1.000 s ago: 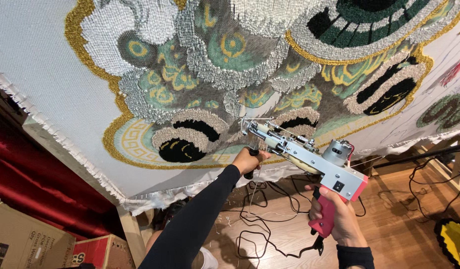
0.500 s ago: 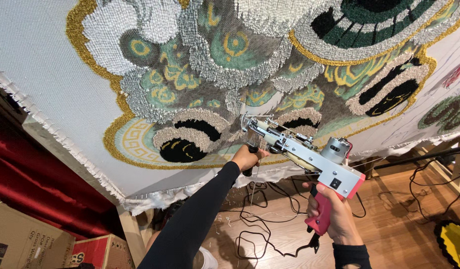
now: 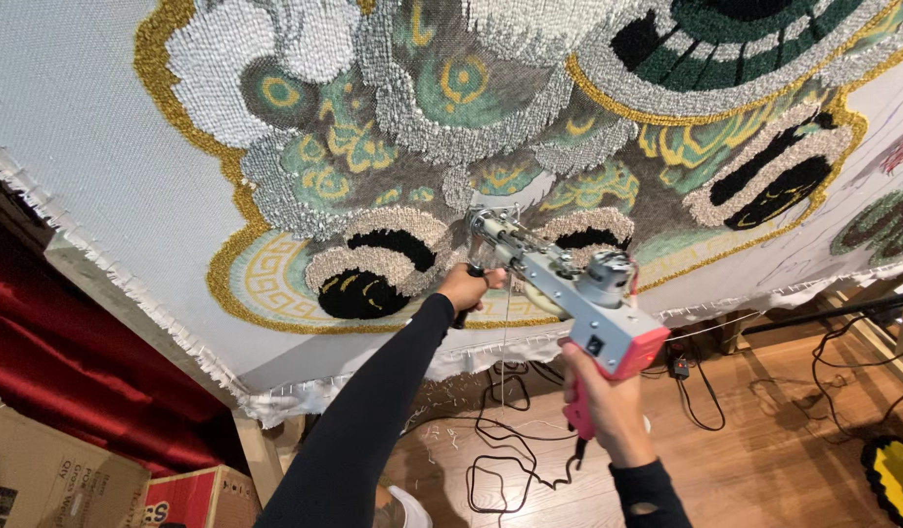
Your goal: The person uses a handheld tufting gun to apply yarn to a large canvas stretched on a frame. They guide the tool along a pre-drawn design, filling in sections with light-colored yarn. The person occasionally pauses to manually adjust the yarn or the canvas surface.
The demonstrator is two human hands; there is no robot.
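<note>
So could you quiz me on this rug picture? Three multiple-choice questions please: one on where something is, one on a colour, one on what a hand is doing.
1. Where is the tip of the tufting gun?
A. Against the stretched cloth, by the tufted pattern
B. Lying on the wooden floor
C. Inside a cardboard box

2. What colour is the gun's rear grip?
A. Blue
B. Pink
C. Yellow

3. What is the left hand doing?
A. Hanging free at the side
B. Pulling a cable off the floor
C. Gripping the gun's front handle

Answers:
1. A, the tip meets the cloth between the grey and black tufted shapes.
2. B, the grip in the right hand is pink.
3. C, its fingers are closed round the handle under the gun's front.
</note>
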